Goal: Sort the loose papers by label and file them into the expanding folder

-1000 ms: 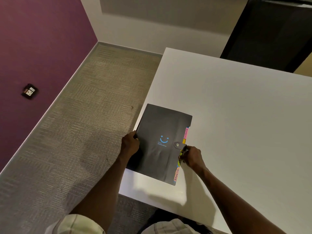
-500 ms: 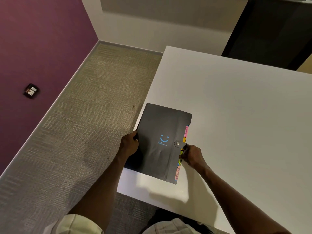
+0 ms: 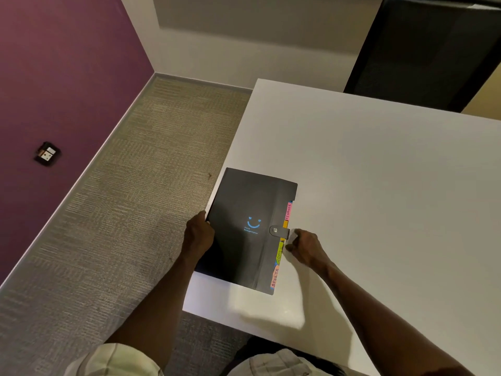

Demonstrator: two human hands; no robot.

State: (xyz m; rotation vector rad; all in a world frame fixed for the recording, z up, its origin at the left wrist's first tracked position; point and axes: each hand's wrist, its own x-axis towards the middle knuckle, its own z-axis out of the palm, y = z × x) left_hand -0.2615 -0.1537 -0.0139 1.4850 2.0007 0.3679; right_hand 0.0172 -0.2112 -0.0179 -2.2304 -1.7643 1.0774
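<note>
A black expanding folder [image 3: 244,240] with a blue smile print lies flat at the near left corner of the white table [image 3: 379,185], its left edge hanging over the table's side. Its snap strap [image 3: 278,230] is fastened on the cover. Coloured index tabs [image 3: 283,240] stick out along its right edge, marked FINANCE, ADMIN and SPORTS. My left hand [image 3: 198,236] grips the folder's left edge. My right hand [image 3: 306,246] has its fingers curled at the right edge, beside the strap and tabs. No loose papers are in view.
Carpeted floor [image 3: 122,226] lies left of the table, bounded by a purple wall with a socket [image 3: 47,153]. A dark chair [image 3: 423,50] stands beyond the table's far edge.
My right hand has drawn slightly to the right, off the strap end and tabs. The folder and my left hand stay where they were.
</note>
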